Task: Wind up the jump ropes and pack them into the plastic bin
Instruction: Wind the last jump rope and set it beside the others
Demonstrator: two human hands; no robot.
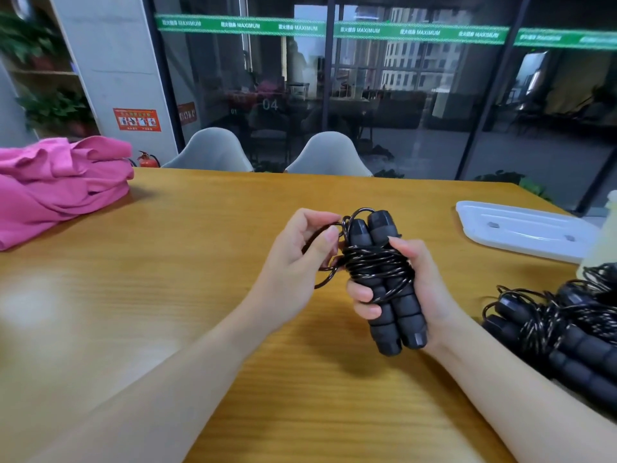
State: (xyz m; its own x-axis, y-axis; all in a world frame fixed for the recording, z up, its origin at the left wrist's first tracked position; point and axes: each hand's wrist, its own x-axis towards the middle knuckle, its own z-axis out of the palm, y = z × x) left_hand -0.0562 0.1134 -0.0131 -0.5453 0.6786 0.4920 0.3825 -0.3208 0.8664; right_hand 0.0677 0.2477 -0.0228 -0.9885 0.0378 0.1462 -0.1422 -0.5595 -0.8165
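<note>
A black jump rope (384, 262) with two foam handles held side by side is upright above the wooden table (167, 295). Its cord is wound several times round the middle of the handles. My right hand (410, 289) grips the two handles from the right, fingers curled round their lower half. My left hand (300, 259) pinches the loose end loop of the cord just left of the handles. At the right edge lie more wound black jump ropes (561, 329). The bin's body is not clearly in view.
A white plastic lid (521, 228) lies flat at the table's far right. A pink cloth heap (56, 185) sits at the far left. Two grey chairs (327, 155) stand behind the table in front of a glass wall.
</note>
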